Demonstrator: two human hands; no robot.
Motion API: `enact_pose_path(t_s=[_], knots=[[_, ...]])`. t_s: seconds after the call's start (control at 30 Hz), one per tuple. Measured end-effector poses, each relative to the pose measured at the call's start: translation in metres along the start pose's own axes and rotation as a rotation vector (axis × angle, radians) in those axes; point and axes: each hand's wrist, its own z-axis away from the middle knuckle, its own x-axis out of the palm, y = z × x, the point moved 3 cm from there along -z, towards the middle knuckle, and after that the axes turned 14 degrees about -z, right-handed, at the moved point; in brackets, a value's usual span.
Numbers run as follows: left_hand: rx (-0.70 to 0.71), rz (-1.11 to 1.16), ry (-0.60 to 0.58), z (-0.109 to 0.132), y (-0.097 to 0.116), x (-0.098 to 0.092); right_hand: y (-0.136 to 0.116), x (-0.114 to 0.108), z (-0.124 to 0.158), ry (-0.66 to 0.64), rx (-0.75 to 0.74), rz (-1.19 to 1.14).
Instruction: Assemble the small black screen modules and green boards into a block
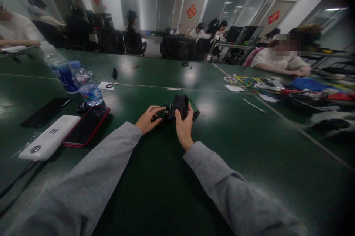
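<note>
My right hand point(185, 128) is closed around a black box-shaped plastic part point(181, 105), with the thumb on its near face and fingers along its right side. Just left of that part stands a small circuit board assembly point(167, 111) with tiny components. At its left edge are the fingertips of my left hand point(149, 118), thumb and fingers apart; whether they touch the board I cannot tell. A green panel in a dark frame point(195, 108) shows behind my right fingers, partly hidden.
On the left of the green table point(155, 177) are two bottles point(88, 90), a red-edged phone point(88, 127), a black phone point(46, 112) and a white power bank point(51, 138). A wrench point(254, 105) and heaped cables point(249, 82) lie right. People sit beyond.
</note>
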Motion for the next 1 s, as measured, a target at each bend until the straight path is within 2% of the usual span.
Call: enact_pose_path(t_s=[0.13,0.27,0.47,0.73,1.0], knots=[[0.229,-0.308,-0.036,0.004,0.018,-0.001,0.006,-0.007,-0.009,0.046,0.013,0.023],[0.257,-0.399,-0.065,0.006,0.02,0.001,0.01,-0.01,-0.014,0.029,0.014,0.044],[0.196,-0.422,0.006,0.004,0.014,0.001,0.015,-0.01,-0.014,-0.022,0.046,0.143],[-0.048,-0.472,0.106,0.004,0.007,-0.008,0.016,-0.008,-0.012,-0.119,0.063,0.24],[-0.179,-0.461,0.123,0.004,0.002,-0.011,0.015,-0.005,-0.01,-0.166,-0.035,0.267]])
